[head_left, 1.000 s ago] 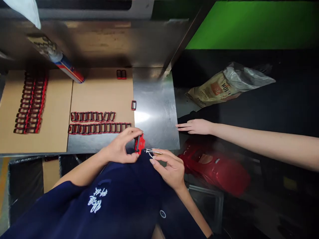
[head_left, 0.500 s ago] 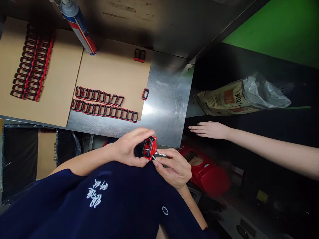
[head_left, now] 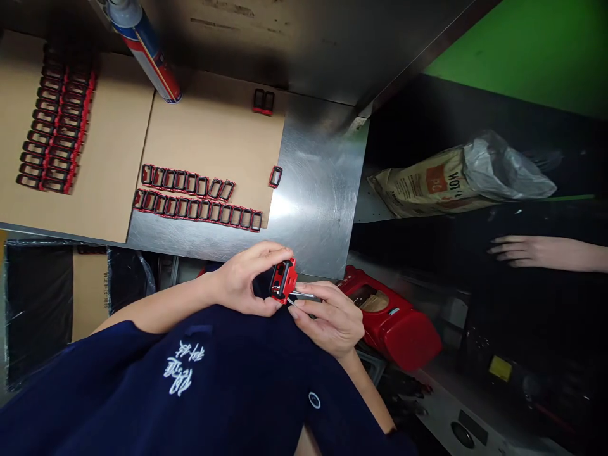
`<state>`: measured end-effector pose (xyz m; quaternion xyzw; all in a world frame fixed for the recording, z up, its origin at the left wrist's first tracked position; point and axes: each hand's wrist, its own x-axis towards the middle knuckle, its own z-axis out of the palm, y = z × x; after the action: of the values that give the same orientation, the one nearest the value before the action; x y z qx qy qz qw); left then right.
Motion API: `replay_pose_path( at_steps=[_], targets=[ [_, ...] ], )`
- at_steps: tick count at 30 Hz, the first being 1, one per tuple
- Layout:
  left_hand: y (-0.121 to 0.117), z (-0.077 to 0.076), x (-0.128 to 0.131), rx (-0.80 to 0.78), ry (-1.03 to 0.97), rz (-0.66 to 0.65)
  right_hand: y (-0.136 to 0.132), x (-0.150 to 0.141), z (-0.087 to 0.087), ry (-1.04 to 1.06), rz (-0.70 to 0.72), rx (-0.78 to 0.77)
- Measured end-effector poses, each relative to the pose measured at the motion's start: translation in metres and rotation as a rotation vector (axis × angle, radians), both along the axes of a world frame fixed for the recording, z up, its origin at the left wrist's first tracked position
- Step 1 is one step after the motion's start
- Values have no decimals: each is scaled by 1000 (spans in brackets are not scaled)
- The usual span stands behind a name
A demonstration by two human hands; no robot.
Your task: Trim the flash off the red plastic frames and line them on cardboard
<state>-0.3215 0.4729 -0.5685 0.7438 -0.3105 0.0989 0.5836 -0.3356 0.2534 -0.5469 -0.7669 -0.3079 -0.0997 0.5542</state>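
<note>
My left hand (head_left: 247, 278) grips a red and black plastic part (head_left: 284, 281) between thumb and fingers, just past the near edge of the metal table. My right hand (head_left: 332, 316) is closed on a thin metal tool, perhaps tweezers (head_left: 304, 295), whose tips reach the red side of the part. Several similar red and black frames stand in two rows (head_left: 199, 209) on the cardboard, and one single frame (head_left: 275, 177) lies at the cardboard's right edge.
A spray can (head_left: 147, 57) stands at the back. More frames (head_left: 59, 126) line the left cardboard (head_left: 114, 152); a pair (head_left: 263, 101) lies at the back. On the right are a printed sack (head_left: 427, 183), a red plastic container (head_left: 403, 329) and another person's hand (head_left: 527, 252).
The other person's hand has drawn back to the right, away from the table. My hands keep nearly the same hold on the part and the tool; the view has shifted slightly.
</note>
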Motion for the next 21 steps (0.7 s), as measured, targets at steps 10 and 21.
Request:
replay_pose_path(
  at_steps=[10,21],
  targets=[
    [1,-2,0,-8,0,-1,1,4,6,-11,27,-34],
    [7,-8,0,7,-47,-6,1,7,16,96,122,-85]
  ],
)
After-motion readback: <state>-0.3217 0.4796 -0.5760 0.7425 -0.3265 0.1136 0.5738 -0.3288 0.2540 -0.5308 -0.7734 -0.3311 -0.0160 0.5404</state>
